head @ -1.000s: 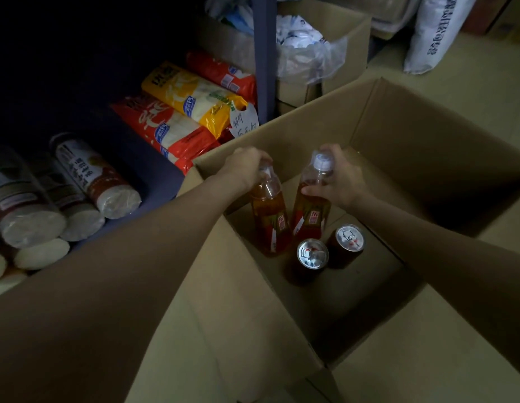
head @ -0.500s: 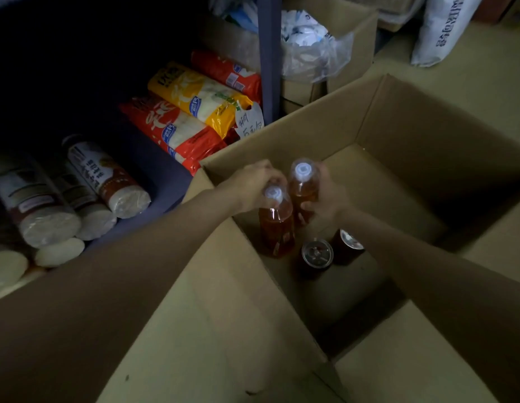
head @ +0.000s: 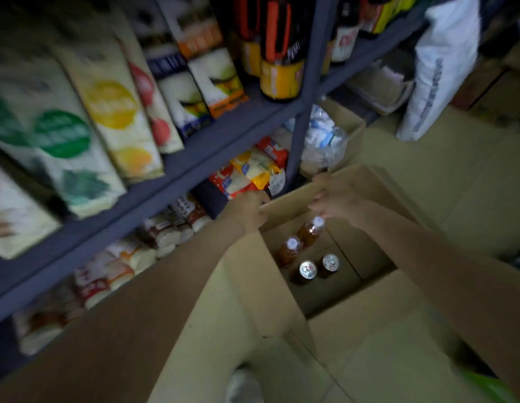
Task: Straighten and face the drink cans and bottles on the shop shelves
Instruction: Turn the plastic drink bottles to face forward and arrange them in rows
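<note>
Bottles [head: 310, 231] and cans [head: 308, 270] stand upright together in an open cardboard box [head: 253, 286] on the floor, just beside the blue shelves [head: 194, 158]. Two amber bottles with white caps sit nearest the shelves; two cans with silver tops touch in front of them. The left hand [head: 247, 210] curls over the box's rim, its grip closed on the cardboard. The right hand [head: 334, 199] hovers above one bottle cap, fingers loosely spread, holding nothing.

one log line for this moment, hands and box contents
left hand: on box rim | right hand: above far bottle, grip unclear | box: two bottles, two cans upright
</note>
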Available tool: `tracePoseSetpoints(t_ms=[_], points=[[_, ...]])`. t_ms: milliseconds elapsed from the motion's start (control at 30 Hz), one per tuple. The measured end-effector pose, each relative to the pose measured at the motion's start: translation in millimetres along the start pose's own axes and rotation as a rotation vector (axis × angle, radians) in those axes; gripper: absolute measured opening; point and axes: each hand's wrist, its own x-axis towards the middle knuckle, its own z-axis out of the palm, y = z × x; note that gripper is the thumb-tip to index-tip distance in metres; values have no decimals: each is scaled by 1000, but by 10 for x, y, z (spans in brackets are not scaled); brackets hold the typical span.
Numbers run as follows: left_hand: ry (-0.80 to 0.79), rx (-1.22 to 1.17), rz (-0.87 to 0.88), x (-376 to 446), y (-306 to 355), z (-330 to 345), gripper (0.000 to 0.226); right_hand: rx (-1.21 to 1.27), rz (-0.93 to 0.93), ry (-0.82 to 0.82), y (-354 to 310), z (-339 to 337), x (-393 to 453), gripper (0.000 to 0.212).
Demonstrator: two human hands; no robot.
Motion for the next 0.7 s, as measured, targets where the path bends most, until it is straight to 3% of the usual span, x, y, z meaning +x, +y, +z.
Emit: tracePoseSetpoints(t_ms=[67, 167, 267, 367, 500, 633, 700], points=[[43, -43, -54, -491, 154, -729, 31, -79, -125, -3, -678, -61, -647, 24], [179, -33, -45, -1442, 369, -1960, 27, -264, -461, 42, -1817, -165, -1700, 39], [517, -4, 38, -2745, 580, -3231, 26, -384, -871, 159, -3133, -172, -2989, 51], [855, -7, 81, -4303, 756, -4225, 27, -252, -1202, 294, -4203, 3, -4414, 60], [1118, 23, -48, -6241, 631, -5317, 46, -398, -1497, 312, -5347, 460, -6022, 62], [1361, 168, -196, -7741, 305, -6066, 17, -405, -1754, 290, -6083, 1226, -7283, 56], [1410, 228, -251, -8310, 73, -6262, 21, -443, -1811, 266, -6276, 1665, -7728, 56]])
